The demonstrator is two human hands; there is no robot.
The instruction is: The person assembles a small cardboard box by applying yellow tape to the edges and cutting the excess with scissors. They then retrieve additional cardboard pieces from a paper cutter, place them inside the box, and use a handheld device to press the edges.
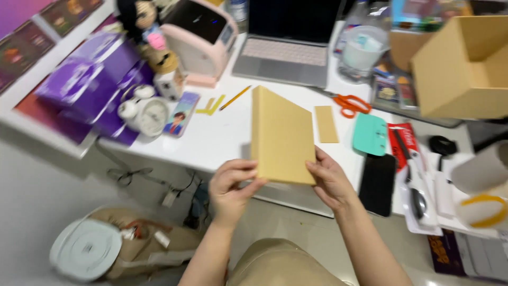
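Left hand pinches the near left corner of a flat tan cardboard piece, thumb on top and fingers curled beneath. Right hand grips the near right edge the same way, thumb over the face. Both hands are closed on the piece, which is held tilted above the near edge of the white surface, its far end over the surface. It appears to be a folded, flattened box: judged light, stiff along its face, dry and not slippery, liable to crease if bent. Best hold is at opposite edges, as now. Orange scissors, a teal scraper and a black phone lie nearby on the right.
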